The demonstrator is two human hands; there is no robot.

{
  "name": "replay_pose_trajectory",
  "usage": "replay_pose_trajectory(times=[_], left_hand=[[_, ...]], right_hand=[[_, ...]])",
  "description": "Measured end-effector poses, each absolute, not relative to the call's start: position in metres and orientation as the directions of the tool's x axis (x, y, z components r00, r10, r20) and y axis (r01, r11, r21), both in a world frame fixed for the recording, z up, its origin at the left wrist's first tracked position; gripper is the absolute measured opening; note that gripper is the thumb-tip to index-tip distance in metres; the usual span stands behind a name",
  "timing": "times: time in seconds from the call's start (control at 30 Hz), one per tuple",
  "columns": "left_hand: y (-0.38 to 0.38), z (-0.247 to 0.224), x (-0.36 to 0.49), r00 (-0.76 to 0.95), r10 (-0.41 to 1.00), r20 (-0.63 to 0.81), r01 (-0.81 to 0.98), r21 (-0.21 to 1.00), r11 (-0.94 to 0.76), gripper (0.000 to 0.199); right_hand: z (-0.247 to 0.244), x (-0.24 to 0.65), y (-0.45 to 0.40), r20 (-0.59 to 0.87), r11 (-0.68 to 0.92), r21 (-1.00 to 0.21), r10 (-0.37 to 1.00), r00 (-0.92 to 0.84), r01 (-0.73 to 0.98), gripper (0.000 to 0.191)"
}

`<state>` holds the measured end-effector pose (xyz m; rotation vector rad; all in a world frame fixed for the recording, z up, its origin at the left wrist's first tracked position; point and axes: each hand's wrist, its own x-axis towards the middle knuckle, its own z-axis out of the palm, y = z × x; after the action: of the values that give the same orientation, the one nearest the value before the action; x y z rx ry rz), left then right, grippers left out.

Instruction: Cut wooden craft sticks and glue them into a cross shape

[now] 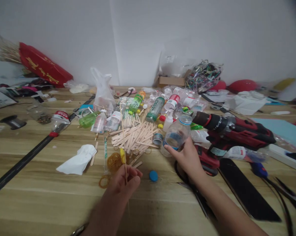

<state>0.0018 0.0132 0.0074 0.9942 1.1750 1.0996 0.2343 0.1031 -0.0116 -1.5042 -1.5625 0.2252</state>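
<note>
My left hand (128, 183) is closed, with a thin wooden skewer (123, 131) standing nearly upright between thumb and fingers. A small yellow piece (122, 155) shows at the skewer just above the hand; whether it is attached, I cannot tell. My right hand (188, 157) grips a clear plastic bottle (178, 132) with a blue neck ring and no cap on its mouth. Between the hands a blue bottle cap (153, 176) lies on the wooden table (152, 209). Rubber bands (114, 162) are heaped just beyond my left hand.
Wooden craft sticks (133, 136) are piled mid-table, with several bottles behind. A red and black power drill (233, 129) lies to the right, near a black phone (248, 190). White tissue (77, 159) and a black rod (22, 164) with a cut bottle top lie left.
</note>
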Motion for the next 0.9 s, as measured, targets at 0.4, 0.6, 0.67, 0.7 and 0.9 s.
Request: replay_pose_trajectory(times=[0.4, 0.6, 0.67, 0.7, 0.9], left_hand=[[0.011, 0.017, 0.009, 0.162, 0.961, -0.222, -0.039, 0.972, 0.231, 0.02], [0.006, 0.023, -0.01, 0.158, 0.955, -0.252, 0.053, 0.968, 0.247, 0.047], [0.003, 0.024, -0.024, 0.129, 0.966, -0.225, 0.129, 0.969, 0.208, 0.048], [0.0, 0.023, -0.031, 0.125, 0.971, -0.202, 0.199, 0.964, 0.175, 0.047], [-0.024, 0.01, -0.054, 0.201, 0.975, -0.095, 0.687, 0.723, -0.072, 0.033]], right_hand=[[-0.018, 0.246, 0.11, 0.444, 0.241, -0.687, 0.886, 0.134, 0.685, 0.07], [-0.016, 0.255, 0.087, 0.452, 0.248, -0.655, 0.886, 0.107, 0.714, 0.069], [-0.012, 0.258, 0.069, 0.472, 0.225, -0.632, 0.87, 0.139, 0.741, 0.068], [-0.009, 0.258, 0.058, 0.485, 0.224, -0.619, 0.863, 0.142, 0.753, 0.062], [0.016, 0.232, 0.005, 0.309, 0.209, -0.78, 0.948, 0.073, 0.589, 0.035]])
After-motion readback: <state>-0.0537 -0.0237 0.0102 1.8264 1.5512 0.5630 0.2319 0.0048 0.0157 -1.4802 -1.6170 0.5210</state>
